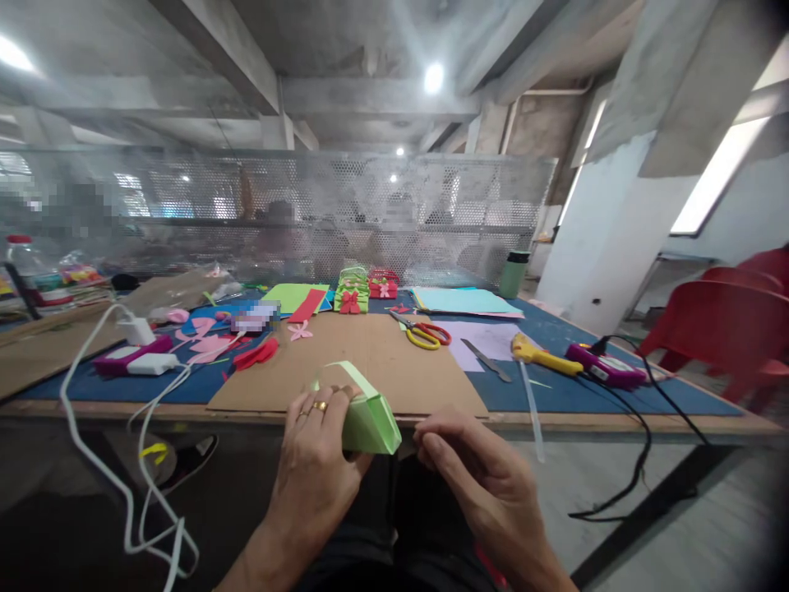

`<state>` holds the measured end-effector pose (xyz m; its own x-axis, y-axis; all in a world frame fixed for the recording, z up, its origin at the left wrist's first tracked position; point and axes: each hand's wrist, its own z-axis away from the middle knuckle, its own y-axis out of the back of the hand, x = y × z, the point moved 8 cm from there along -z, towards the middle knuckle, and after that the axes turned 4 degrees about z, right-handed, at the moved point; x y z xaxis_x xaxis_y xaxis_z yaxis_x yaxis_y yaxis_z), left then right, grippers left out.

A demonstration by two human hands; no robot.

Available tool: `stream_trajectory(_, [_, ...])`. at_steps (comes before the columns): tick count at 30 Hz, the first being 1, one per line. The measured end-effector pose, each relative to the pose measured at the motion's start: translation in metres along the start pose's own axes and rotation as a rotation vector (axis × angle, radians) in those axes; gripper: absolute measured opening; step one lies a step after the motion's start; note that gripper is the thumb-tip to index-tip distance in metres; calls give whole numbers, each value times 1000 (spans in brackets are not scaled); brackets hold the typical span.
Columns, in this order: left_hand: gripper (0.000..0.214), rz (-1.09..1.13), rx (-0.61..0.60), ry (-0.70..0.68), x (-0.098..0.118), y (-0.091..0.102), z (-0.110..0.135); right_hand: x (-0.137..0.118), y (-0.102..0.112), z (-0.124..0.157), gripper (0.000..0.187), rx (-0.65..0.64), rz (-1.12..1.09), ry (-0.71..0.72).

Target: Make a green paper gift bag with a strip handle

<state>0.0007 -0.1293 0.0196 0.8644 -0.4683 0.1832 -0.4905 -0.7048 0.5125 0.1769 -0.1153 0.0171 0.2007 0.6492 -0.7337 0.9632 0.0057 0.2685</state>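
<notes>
A small light green paper box [368, 418] with a thin arched paper handle is held just in front of the table's near edge. My left hand [317, 460], with a ring on one finger, is closed round the box's left side. My right hand [474, 477] is beside the box on the right, its fingers curled and pinched together close to the box's corner; whether anything is between them cannot be made out. Behind the box lies a brown cardboard sheet [382, 353] on the blue mat [555, 386].
Red and yellow scissors [424, 333], a craft knife [486, 360], a yellow glue gun [542, 355] and a purple device [607, 367] with black cable lie right. Finished paper boxes [352, 292], coloured sheets and pink cutouts [209, 341] lie behind; white charger cables [132, 485] hang left. Red chairs [721, 329] stand right.
</notes>
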Motion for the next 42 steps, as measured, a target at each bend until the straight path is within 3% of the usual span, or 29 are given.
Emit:
stream_trajectory(2, [35,-22,4,-22,2,1,1,-7,-3,-4,12,-44,64,33])
stream_trajectory(5, [37,-16,-16,-41,5,1,1,1,-12,-9,16,-105,49,-56])
stream_trajectory(11, [38,-1,-10,-98,12,2,3,26,-30,-5,34,-214,-282,-347])
stream_trajectory(19, [41,38,-47,-93,10,-1,6,29,-33,-3,35,-230,-315,-383])
stream_trajectory(22, [40,29,-67,-88,9,-2,5,26,-22,-2,28,-143,-186,-298])
stream_trajectory(26, [37,-28,-64,-99,11,-1,4,-5,-5,-7,11,-29,69,-2])
stream_trajectory(31, [37,-108,-93,-145,13,-3,4,-38,-11,-12,14,-65,348,350])
stream_trajectory(38, [46,-153,-174,-186,9,-10,8,-38,-24,-10,14,-102,694,474])
stream_trajectory(42, [44,-147,-207,-138,11,-9,7,-44,-26,-11,19,-153,821,513])
